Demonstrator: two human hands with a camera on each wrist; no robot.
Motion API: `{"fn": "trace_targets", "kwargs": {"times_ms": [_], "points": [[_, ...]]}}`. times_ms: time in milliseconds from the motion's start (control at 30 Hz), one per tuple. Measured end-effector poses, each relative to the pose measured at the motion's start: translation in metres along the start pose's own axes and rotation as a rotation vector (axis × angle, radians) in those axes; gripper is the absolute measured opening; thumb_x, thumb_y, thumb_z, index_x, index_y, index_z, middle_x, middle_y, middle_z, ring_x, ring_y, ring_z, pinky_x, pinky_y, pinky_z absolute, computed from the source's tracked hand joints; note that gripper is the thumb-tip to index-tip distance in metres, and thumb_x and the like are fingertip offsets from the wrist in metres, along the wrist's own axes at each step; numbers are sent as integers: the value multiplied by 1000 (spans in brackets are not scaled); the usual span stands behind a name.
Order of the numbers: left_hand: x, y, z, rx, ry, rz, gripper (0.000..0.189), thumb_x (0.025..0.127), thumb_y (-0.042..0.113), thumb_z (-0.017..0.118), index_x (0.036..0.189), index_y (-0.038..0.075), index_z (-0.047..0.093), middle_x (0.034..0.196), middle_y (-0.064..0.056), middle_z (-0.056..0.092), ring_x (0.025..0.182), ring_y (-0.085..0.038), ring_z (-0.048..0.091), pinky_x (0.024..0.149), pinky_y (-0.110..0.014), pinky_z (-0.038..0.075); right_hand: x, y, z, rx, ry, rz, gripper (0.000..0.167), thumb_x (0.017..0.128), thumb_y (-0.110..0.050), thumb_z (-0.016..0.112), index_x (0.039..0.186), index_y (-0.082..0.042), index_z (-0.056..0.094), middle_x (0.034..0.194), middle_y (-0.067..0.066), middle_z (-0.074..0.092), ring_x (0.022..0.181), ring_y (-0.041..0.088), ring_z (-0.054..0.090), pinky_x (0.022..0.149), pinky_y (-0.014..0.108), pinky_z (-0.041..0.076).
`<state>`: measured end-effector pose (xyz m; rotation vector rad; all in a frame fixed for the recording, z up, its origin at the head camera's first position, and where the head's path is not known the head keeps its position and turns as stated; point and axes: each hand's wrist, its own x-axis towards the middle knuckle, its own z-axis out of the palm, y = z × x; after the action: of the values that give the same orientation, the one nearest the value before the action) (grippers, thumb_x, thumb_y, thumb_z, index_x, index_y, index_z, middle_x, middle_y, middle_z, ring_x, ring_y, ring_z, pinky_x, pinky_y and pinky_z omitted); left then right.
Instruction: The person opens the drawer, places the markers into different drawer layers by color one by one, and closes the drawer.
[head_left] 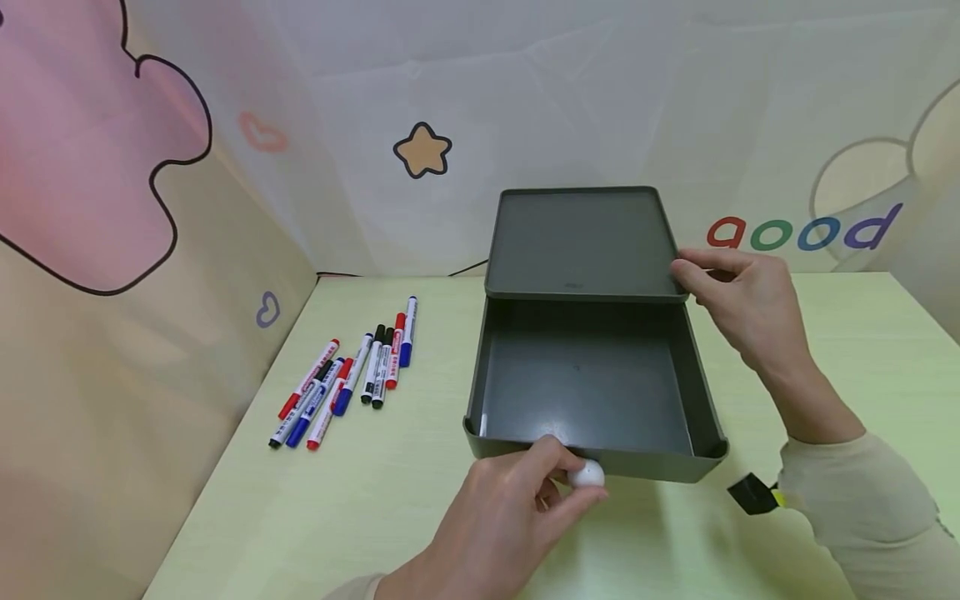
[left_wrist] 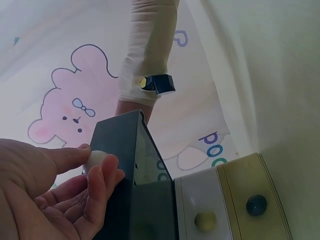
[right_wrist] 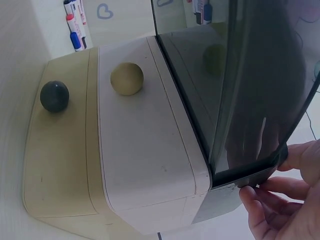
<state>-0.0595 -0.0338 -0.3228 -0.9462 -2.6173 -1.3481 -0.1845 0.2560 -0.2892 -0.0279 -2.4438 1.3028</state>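
Observation:
A small stacked drawer unit has a dark grey rimmed top (head_left: 581,237). Its uppermost grey drawer (head_left: 648,465) is pulled out toward me, bare inside. My left hand (head_left: 498,510) pinches the round white knob (head_left: 588,474) on that drawer's front between thumb and fingers. At the unit's right side, my right hand (head_left: 750,304) grips the edge of the top by its front corner. The right wrist view shows fingers (right_wrist: 285,187) at that corner. Below the grey drawer are a white drawer (right_wrist: 145,135) with a yellow knob and a yellowish drawer (right_wrist: 60,160) with a dark knob, both closed.
Several whiteboard markers (head_left: 388,367) in red, blue and black lie left of the unit on the pale green table (head_left: 300,517). A printed cloth backdrop (head_left: 337,167) stands right behind and to the left. A black wrist device (head_left: 752,493) sits by the right sleeve.

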Motion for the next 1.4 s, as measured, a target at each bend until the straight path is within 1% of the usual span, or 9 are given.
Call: {"fn": "trace_targets", "kwargs": {"times_ms": [133, 267, 500, 667, 833, 1000, 1167, 1367, 1400], "points": [[-4, 2, 0, 9, -21, -6, 15, 96, 25, 76, 100, 13, 67, 92, 7, 75, 70, 9, 59, 64, -8, 48, 1, 0, 0, -9, 3, -2, 44, 99, -34, 70, 130, -3, 71, 102, -13, 67, 79, -2, 61, 64, 14, 48], [-7, 1, 1, 4, -16, 15, 13, 97, 24, 75, 101, 14, 67, 93, 8, 76, 71, 9, 60, 65, -7, 48, 0, 0, 0, -9, -1, 3, 44, 99, -34, 70, 130, -3, 71, 105, -8, 68, 79, -3, 61, 64, 14, 48], [-8, 1, 1, 9, -5, 42, 15, 97, 24, 75, 101, 13, 66, 95, 6, 77, 72, 8, 63, 65, -7, 48, 0, 0, 0, -14, 4, 3, 44, 99, -34, 70, 131, -3, 71, 97, -21, 64, 80, 0, 59, 63, 15, 47], [-8, 0, 1, 15, -5, 43, 16, 97, 25, 75, 101, 13, 66, 95, 6, 77, 72, 8, 62, 65, -7, 48, 0, -1, -1, -8, 2, 1, 44, 99, -33, 70, 130, -3, 71, 91, -26, 62, 77, -3, 60, 63, 14, 47], [-8, -1, 1, 14, -5, 46, 16, 96, 25, 75, 101, 13, 66, 95, 5, 77, 73, 7, 64, 66, -7, 49, 0, 0, 0, 10, -7, -2, 44, 99, -33, 70, 130, -2, 71, 90, -29, 62, 77, -4, 61, 63, 14, 47], [-9, 1, -3, 45, -19, 50, 14, 97, 25, 75, 105, 14, 69, 96, 7, 77, 74, 7, 66, 64, -6, 47, -1, 2, 1, 10, 1, 1, 44, 99, -33, 70, 130, -2, 71, 89, -31, 60, 77, -3, 60, 62, 14, 47], [-9, 4, -9, 63, -42, 7, 15, 98, 26, 74, 106, 15, 75, 98, 8, 76, 77, 5, 65, 65, -8, 48, -2, 1, 2, 17, 9, 3, 44, 99, -33, 71, 130, -2, 71, 93, -27, 62, 76, -3, 61, 62, 13, 48], [-11, 5, -16, 29, 11, -10, 14, 96, 21, 77, 105, 11, 76, 98, 6, 76, 81, 1, 67, 70, -11, 52, -1, 2, 2, 4, 14, 0, 43, 99, -32, 70, 130, -3, 71, 98, -21, 66, 79, -1, 61, 63, 13, 48], [-11, 6, -17, 26, 29, -2, 13, 96, 20, 77, 105, 10, 76, 97, 6, 76, 80, 0, 67, 71, -12, 53, -1, 2, 2, 2, 15, -1, 42, 99, -32, 70, 130, -3, 71, 98, -21, 66, 79, -1, 60, 63, 14, 48]]}}
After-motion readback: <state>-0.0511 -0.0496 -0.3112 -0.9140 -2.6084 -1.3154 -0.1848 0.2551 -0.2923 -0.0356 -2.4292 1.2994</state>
